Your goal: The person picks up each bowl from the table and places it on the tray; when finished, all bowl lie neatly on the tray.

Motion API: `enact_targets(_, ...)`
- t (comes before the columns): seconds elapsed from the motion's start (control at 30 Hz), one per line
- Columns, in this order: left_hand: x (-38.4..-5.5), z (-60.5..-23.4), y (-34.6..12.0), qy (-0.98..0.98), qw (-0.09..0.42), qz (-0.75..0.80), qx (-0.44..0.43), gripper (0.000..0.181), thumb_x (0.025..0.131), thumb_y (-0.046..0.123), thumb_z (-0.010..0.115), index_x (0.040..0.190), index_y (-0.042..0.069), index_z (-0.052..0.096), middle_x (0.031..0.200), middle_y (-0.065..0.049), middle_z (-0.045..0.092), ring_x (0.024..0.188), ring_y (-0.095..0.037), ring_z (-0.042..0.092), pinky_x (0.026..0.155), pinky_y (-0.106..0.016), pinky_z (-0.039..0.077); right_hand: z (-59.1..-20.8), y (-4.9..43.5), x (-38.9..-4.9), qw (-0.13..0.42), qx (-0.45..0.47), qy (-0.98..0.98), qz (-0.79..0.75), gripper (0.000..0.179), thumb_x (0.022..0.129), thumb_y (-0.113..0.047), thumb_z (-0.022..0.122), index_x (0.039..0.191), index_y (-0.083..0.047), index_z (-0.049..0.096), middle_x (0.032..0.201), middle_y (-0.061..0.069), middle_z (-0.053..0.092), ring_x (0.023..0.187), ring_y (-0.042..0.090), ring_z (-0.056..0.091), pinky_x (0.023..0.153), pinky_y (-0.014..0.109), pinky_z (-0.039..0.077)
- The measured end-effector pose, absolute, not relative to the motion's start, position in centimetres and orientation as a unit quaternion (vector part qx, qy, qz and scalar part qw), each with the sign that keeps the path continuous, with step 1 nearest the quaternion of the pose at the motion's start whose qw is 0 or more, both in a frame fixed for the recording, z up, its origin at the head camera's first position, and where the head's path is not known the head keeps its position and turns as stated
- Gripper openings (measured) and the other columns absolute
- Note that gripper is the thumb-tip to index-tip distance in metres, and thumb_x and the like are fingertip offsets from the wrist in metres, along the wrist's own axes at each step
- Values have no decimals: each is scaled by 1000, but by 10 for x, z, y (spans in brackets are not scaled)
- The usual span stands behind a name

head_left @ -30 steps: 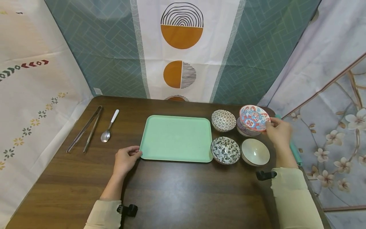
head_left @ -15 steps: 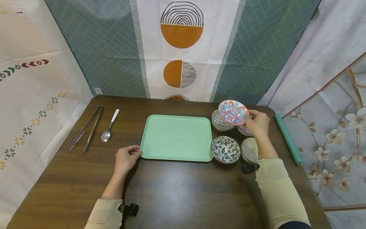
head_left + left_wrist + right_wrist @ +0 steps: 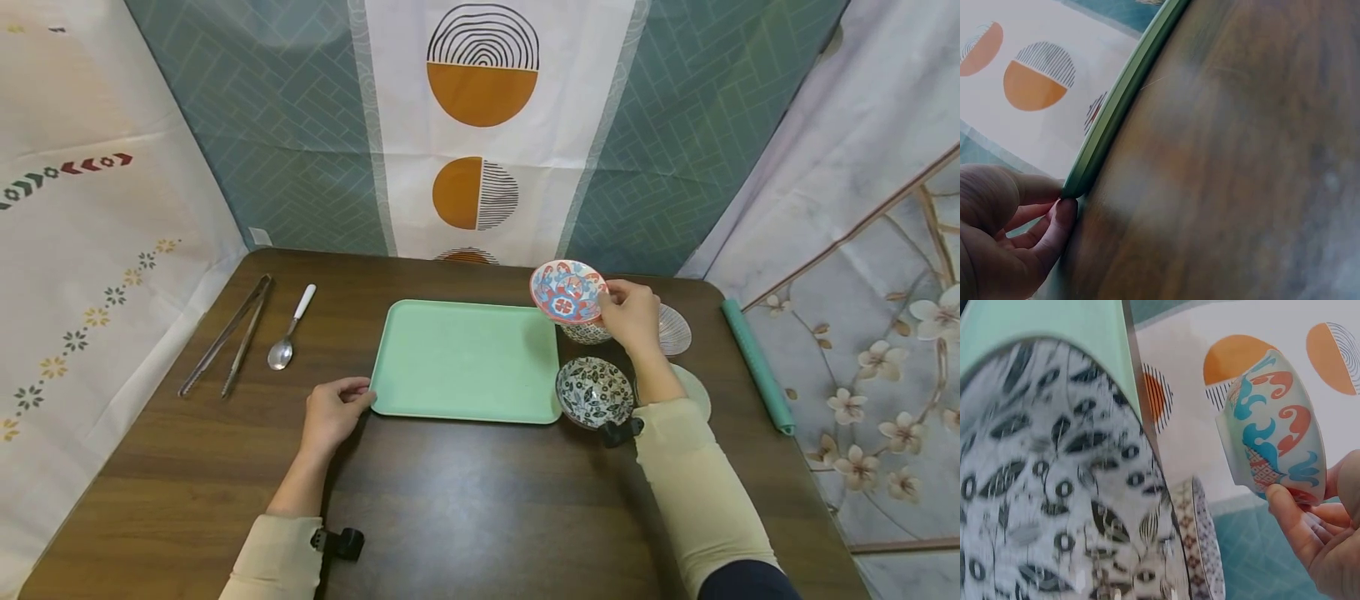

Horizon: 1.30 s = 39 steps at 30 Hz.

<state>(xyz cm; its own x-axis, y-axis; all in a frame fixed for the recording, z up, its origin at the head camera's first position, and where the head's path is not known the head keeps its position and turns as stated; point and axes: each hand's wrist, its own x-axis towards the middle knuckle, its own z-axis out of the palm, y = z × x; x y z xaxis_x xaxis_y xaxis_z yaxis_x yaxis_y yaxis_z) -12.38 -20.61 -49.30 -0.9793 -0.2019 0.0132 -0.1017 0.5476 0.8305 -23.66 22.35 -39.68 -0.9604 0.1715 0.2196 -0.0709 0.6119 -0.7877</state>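
My right hand [image 3: 632,315] pinches the rim of a red-and-blue patterned bowl [image 3: 568,292], holding it up over the tray's far right corner. In the right wrist view the bowl [image 3: 1279,428] is tilted, thumb on its outer wall. Beneath it in the head view, a brown-patterned bowl [image 3: 587,334] is partly covered. My left hand [image 3: 332,421] pinches the near left corner of a pale green tray [image 3: 465,362], which lies flat with nothing on it; the left wrist view shows thumb and fingers at the tray's edge [image 3: 1110,122].
A black-and-white leaf-patterned bowl [image 3: 595,392] sits by the tray's near right corner. Behind my right arm are a striped bowl [image 3: 675,331] and a partly hidden plain bowl [image 3: 696,392]. Tongs [image 3: 243,325] and a spoon [image 3: 281,353] lie left; a green roll [image 3: 757,367] lies along the right edge.
My right hand has carried the red-and-blue bowl leftward, off the striped bowl and past the brown-patterned one to the tray's corner. My left hand has stayed on the tray.
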Motion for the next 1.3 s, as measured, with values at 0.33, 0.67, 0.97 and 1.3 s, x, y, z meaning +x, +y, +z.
enact_targets(0.33, -125, -494, -207, -870, 49, -482, 92, 24, 89, 6, 76, 110, -5, 75, 96, -18, 75, 85, -21, 71, 66, -14, 48, -399, 185, -243, 108, -10, -890, 444, 32, 99, -11, 57, 125, 3, 68, 87, 22, 72, 57, 18, 70, 50, 20, 52)
enact_targets(0.67, -124, -494, -209, -862, 38, -496, 96, 25, 90, 8, 77, 112, -4, 75, 97, -17, 75, 84, -17, 70, 65, -15, 49, -415, 146, -250, 65, 14, -881, 469, 30, 100, -9, 57, 125, 6, 65, 85, 19, 68, 58, 19, 69, 60, 37, 60)
enact_targets(0.97, -126, -495, -209, -864, 41, -493, 91, 26, 90, 11, 78, 112, -2, 76, 98, -16, 76, 89, -25, 71, 66, -17, 49, -425, 116, -260, 25, 27, -881, 472, 31, 99, -8, 58, 126, 6, 64, 89, 20, 70, 62, 22, 71, 61, 37, 60)
enact_targets(1.3, -127, -495, -210, -860, 39, -500, 93, 24, 89, 8, 77, 110, -4, 76, 96, -17, 75, 85, -21, 70, 65, -18, 49, -444, 75, -267, -11, 22, -868, 496, 30, 98, -7, 58, 124, 6, 65, 94, 20, 73, 65, 22, 73, 58, 26, 58)
